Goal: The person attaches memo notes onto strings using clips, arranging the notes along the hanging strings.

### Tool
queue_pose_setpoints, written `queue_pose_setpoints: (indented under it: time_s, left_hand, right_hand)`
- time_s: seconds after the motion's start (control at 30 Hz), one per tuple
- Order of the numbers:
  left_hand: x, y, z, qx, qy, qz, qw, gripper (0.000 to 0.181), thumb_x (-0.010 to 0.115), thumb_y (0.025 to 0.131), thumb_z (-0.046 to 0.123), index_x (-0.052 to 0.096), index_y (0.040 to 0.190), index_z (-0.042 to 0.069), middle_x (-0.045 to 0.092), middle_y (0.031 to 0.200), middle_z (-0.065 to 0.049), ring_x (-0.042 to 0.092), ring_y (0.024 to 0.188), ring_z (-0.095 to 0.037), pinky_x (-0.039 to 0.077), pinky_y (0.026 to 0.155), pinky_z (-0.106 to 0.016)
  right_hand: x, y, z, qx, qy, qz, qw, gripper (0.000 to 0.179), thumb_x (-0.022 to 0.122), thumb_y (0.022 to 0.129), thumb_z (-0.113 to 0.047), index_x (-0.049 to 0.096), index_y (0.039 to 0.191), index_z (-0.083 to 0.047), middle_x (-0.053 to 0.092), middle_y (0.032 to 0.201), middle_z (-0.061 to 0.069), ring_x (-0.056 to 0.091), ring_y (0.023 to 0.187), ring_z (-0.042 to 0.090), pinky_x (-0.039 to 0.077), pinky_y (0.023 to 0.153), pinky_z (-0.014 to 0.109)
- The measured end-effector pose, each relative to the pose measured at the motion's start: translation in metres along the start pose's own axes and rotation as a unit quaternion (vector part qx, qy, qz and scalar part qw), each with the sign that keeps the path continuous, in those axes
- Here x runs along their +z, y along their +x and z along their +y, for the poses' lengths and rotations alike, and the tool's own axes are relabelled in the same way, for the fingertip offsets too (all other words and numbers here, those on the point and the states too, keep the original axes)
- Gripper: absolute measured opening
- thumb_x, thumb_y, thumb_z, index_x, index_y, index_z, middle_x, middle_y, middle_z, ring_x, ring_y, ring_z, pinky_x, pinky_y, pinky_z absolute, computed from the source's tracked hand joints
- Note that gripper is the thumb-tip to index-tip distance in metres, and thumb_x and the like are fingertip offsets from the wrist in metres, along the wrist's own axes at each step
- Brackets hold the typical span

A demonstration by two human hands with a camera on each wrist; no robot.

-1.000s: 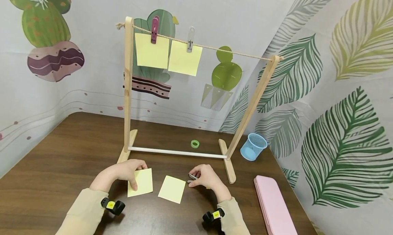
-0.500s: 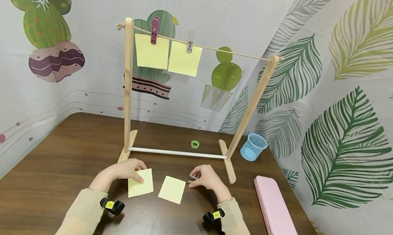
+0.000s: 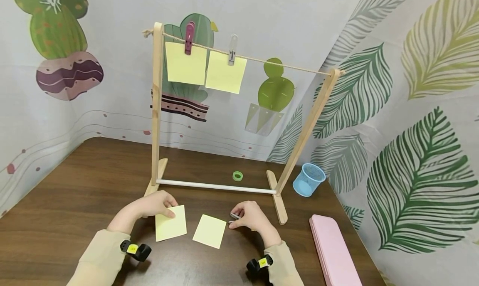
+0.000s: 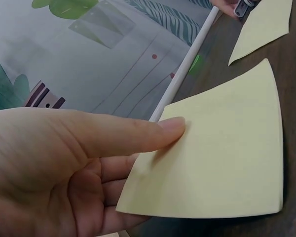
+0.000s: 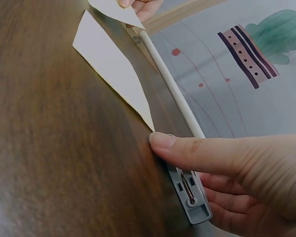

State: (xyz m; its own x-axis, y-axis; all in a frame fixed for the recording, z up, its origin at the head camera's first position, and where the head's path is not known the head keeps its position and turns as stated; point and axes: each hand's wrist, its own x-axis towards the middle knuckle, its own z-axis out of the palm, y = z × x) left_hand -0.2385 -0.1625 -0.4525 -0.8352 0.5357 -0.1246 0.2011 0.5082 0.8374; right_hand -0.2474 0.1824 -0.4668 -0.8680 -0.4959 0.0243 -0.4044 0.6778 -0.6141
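My left hand [image 3: 154, 205] pinches a yellow sticky note [image 4: 227, 158] at its edge, thumb on top and fingers beneath, as the left wrist view shows. A second yellow sticky note [image 3: 209, 231] lies on the table between my hands, its edges curling. In my right hand [image 3: 251, 215] is a grey clothespin [image 5: 190, 197], held between thumb and fingers close to that middle note. Two more yellow notes hang from the rope [image 3: 284, 64] of a wooden rack: one under a dark pink clothespin [image 3: 189, 38], one under a clear grey clothespin [image 3: 232, 51].
The rack's white bar [image 3: 217, 187] runs just beyond my hands, between wooden feet. Behind it sits a green tape roll [image 3: 237, 176]. A blue mesh cup [image 3: 308, 180] stands at the right, and a pink case [image 3: 334, 252] lies near the table's right edge.
My left thumb has moved from the note's lower left part up and inward across it, and the hand has shifted slightly away. My right hand stays nearly still with the clothespin.
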Motion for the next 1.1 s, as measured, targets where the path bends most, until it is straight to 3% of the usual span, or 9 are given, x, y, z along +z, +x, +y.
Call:
queue_pose_setpoints:
  time_s: [0.67,0.9,1.1]
  left_hand:
    - [-0.003,-0.005,0.016,0.014,-0.021,0.004,0.9997,0.023,0.077,0.080,0.009,0.070,0.098,-0.005,0.072,0.090,-0.008,0.063,0.079,-0.015,0.052,0.070,-0.031]
    - [-0.003,-0.002,0.027,0.030,-0.003,0.027,0.9992,0.020,0.078,0.081,0.014,0.071,0.093,-0.001,0.071,0.085,-0.004,0.061,0.078,-0.013,0.050,0.070,-0.030]
    - [-0.005,0.009,0.035,0.033,0.024,0.060,0.9974,0.021,0.077,0.081,0.015,0.071,0.094,-0.001,0.072,0.086,-0.006,0.062,0.080,-0.014,0.051,0.072,-0.032]
  right_hand:
    - [0.000,-0.002,-0.001,-0.009,-0.005,0.001,0.9999,0.027,0.089,0.069,-0.016,0.075,0.090,-0.005,0.069,0.075,0.001,0.052,0.061,0.000,0.046,0.055,0.019]
    - [-0.004,-0.001,-0.002,-0.024,-0.006,0.007,0.9997,0.026,0.087,0.072,-0.019,0.075,0.092,-0.007,0.070,0.079,0.001,0.056,0.066,0.002,0.047,0.059,0.019]
    - [-0.010,-0.001,-0.005,-0.044,0.027,0.029,0.9983,0.026,0.085,0.076,-0.020,0.074,0.097,-0.007,0.070,0.083,0.003,0.057,0.069,0.003,0.050,0.063,0.020]
